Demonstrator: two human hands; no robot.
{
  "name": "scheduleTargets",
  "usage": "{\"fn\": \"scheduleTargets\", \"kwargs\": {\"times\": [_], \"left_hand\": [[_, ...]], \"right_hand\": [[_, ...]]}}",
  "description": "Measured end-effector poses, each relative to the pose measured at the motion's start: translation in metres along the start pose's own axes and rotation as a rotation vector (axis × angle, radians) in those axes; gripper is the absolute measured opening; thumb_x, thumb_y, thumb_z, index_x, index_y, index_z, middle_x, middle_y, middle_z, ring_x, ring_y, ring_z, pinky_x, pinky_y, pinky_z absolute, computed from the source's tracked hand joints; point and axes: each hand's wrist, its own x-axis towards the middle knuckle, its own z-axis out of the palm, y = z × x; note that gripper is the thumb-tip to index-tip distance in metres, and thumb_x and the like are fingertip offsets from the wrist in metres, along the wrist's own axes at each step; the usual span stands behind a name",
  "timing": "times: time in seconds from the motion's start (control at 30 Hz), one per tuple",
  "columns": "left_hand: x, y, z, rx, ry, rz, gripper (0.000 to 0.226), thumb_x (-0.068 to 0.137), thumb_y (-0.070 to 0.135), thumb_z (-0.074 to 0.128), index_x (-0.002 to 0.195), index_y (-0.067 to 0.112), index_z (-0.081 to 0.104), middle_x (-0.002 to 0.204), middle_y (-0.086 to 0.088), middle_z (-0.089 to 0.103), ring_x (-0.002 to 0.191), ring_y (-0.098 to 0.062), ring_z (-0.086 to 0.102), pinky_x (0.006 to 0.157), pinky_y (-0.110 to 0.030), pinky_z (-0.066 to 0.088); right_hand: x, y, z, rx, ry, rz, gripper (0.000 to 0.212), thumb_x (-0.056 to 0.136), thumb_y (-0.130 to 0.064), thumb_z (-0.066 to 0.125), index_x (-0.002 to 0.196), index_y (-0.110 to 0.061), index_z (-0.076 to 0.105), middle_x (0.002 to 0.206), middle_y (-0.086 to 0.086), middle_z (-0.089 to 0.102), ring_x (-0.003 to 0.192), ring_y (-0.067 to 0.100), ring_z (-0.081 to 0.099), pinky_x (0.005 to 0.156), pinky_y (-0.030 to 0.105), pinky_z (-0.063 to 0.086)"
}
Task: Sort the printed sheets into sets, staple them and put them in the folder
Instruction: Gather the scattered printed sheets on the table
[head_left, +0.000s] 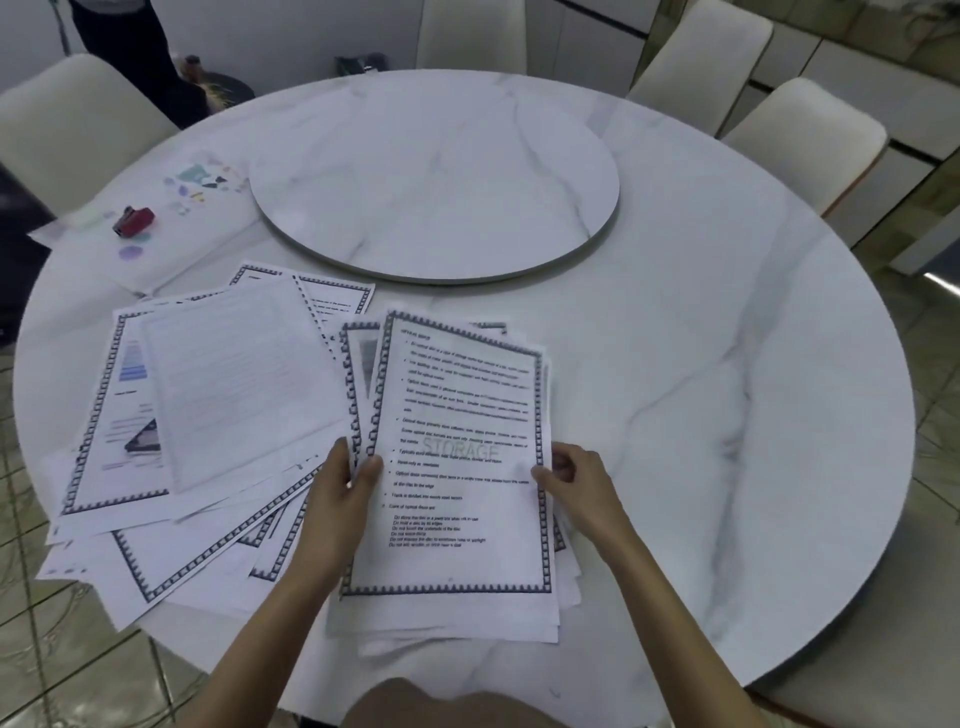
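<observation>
Paper stack between curled fingers

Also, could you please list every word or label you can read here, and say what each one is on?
"STORAGE": grey watermark across the top sheet.
Its body text: too blurred to read.
Spread sheets at left: too blurred to read.
Red stapler: no label legible.

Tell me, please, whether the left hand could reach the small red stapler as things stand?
Probably, once freed: the left hand pinches the bordered printed sheets, yet the small red stapler lies uncovered to the far left, with only flat papers between.
</observation>
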Motion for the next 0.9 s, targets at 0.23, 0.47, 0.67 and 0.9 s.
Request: {"fn": "scheduleTargets", "kwargs": {"times": [0.23,0.47,0.67,0.9], "left_hand": [[0.017,0.034,0.011,-0.100,-0.191,0.129,0.013,0.095,0.019,0.048,0.099,0.029,0.055,0.094,0.028,0.068,0.090,0.007,0.064,0.073,-0.012,0.051],[0.030,0.076,0.034,-0.087,-0.131,0.344,0.020,0.087,0.030,0.047,0.107,0.026,0.046,0.104,0.019,0.060,0.098,-0.004,0.060,0.093,-0.042,0.050],[0.026,0.113,0.040,-0.225,-0.057,0.497,0.039,0.088,0.029,0.052,0.125,0.024,0.040,0.115,0.020,0.060,0.111,-0.004,0.058,0.096,-0.034,0.047],[0.019,0.095,0.044,-0.195,-0.025,0.434,0.020,0.092,0.011,0.054,0.103,0.025,0.044,0.094,0.014,0.059,0.084,0.007,0.059,0.076,-0.015,0.050]], "right_hand": [[-0.002,-0.021,-0.036,0.425,-0.079,-0.030,0.039,0.077,-0.039,0.060,0.114,-0.026,0.060,0.110,-0.010,0.068,0.106,0.009,0.063,0.084,0.020,0.052],[-0.014,-0.082,-0.063,0.320,0.397,-0.399,0.019,0.094,-0.016,0.049,0.083,-0.031,0.053,0.069,-0.030,0.061,0.068,-0.016,0.056,0.062,0.004,0.043],[-0.031,-0.109,-0.071,0.373,0.526,-0.540,0.019,0.095,-0.016,0.048,0.090,-0.034,0.053,0.080,-0.026,0.063,0.077,-0.015,0.056,0.072,0.005,0.044],[-0.039,-0.089,-0.064,0.407,0.452,-0.477,0.011,0.085,-0.027,0.055,0.095,-0.031,0.057,0.086,-0.027,0.068,0.086,-0.007,0.063,0.075,0.010,0.049]]}}
